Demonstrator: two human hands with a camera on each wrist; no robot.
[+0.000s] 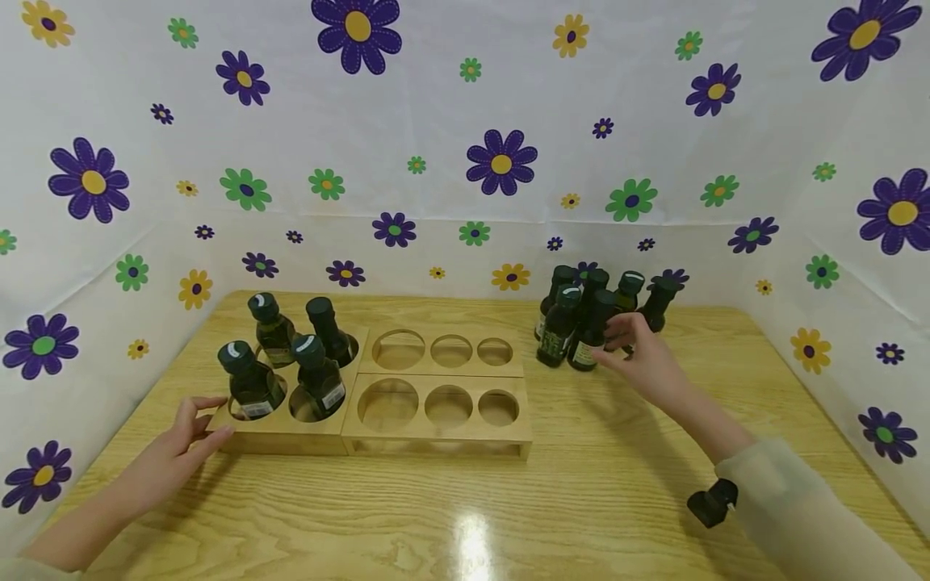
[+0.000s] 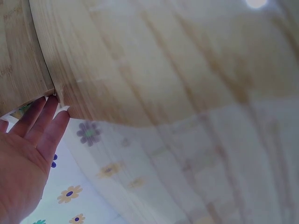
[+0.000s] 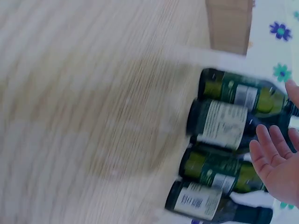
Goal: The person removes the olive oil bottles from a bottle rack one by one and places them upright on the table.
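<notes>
My left hand (image 1: 182, 448) rests its fingertips on the front left corner of a wooden bottle rack (image 1: 291, 444). In the left wrist view, the fingers (image 2: 44, 123) lie fairly straight against the rack's edge. Four dark green bottles stand in that rack's holes, among them a front left bottle (image 1: 250, 383). My right hand (image 1: 643, 359) is beside a cluster of bottles on the table, nearest a slim dark bottle with a pale label (image 1: 584, 353). The right wrist view has its fingers (image 3: 268, 147) loosely extended over the dark bottle (image 3: 224, 126), not closed round it.
A second wooden rack (image 1: 436, 446), with bare round holes in two rows, adjoins the first on its right. Several more bottles, including a green-labelled one (image 1: 558, 331), stand at the back right. Flowered white cloth (image 1: 436, 121) encloses the table (image 1: 363, 516).
</notes>
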